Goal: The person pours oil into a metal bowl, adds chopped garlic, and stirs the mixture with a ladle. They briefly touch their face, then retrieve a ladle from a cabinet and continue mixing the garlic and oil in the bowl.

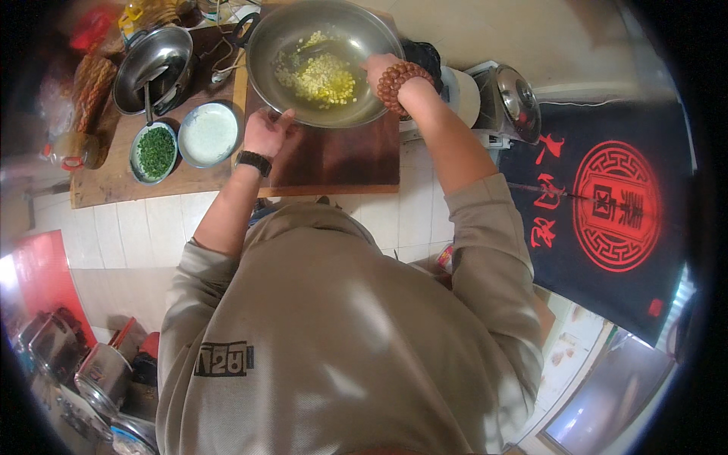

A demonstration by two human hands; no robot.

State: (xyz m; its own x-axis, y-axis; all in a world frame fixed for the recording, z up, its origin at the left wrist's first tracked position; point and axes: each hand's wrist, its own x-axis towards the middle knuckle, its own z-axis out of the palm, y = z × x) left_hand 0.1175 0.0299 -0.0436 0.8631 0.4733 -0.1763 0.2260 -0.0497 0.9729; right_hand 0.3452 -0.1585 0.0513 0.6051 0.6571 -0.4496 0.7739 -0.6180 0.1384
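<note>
A wide metal wok (pixel 267 62) stands on the wooden table, with small pale chopped pieces (pixel 321 77) in yellowish oil in its bottom. My left hand (pixel 267 132), with a dark watch on the wrist, grips the near left rim between thumb and fingers. At the right side my right hand (pixel 382 69) reaches over the rim, a brown bead bracelet on its wrist; what its fingers hold is partly hidden. A bowl of chopped green herbs (pixel 156 151) and a pale shallow bowl (pixel 208 135) sit left of my left hand.
A smaller wok (pixel 128 85) with a ladle (pixel 148 102) stands at the back left, beside a plastic bottle (pixel 74 151). Right of the large wok are a white appliance (pixel 462 96) and a metal lid (pixel 516 99). The table's front edge (pixel 335 190) lies before me.
</note>
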